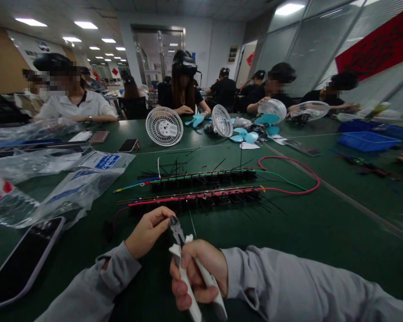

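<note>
White-handled cutters (pixel 177 231) are grasped by the right hand (pixel 206 257), with their metal tip just beside the left hand (pixel 149 230), whose thumb and index finger are near together; whether these hold something, I cannot tell. Beyond, on the green table (pixel 245 230), lie 2 dark wired strips (pixel 201 197), and farther, white fan grilles (pixel 164 126).

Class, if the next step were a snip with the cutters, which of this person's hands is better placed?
Likely the right hand: it already grips the cutters by their white handles. The left hand shows no tool and is close beside the cutters' head.
</note>
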A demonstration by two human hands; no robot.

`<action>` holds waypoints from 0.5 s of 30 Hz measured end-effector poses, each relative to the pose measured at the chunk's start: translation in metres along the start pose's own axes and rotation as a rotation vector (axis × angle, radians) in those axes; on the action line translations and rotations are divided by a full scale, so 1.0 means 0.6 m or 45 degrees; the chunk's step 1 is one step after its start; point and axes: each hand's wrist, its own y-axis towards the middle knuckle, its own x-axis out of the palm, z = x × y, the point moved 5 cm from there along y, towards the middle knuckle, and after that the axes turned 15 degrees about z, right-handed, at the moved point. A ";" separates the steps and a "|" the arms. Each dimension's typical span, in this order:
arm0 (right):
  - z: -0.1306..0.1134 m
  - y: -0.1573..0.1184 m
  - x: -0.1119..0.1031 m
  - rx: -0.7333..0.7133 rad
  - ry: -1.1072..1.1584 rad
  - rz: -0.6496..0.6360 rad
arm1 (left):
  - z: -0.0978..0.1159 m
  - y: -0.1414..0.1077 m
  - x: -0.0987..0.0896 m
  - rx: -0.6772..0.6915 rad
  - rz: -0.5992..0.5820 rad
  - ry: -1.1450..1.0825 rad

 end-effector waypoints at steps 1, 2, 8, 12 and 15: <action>0.000 0.003 -0.003 -0.001 -0.001 -0.024 | -0.001 0.001 0.000 0.001 0.001 -0.002; -0.001 0.006 -0.006 -0.006 0.000 -0.055 | -0.002 0.001 -0.001 0.003 0.002 -0.007; -0.002 0.024 -0.009 -0.099 -0.056 -0.219 | -0.005 0.000 0.003 -0.003 -0.042 -0.038; -0.003 0.024 -0.004 -0.107 -0.026 -0.221 | -0.002 -0.002 0.007 -0.016 -0.088 -0.030; -0.003 0.023 -0.008 -0.090 -0.054 -0.221 | 0.000 -0.002 0.007 -0.010 -0.090 -0.030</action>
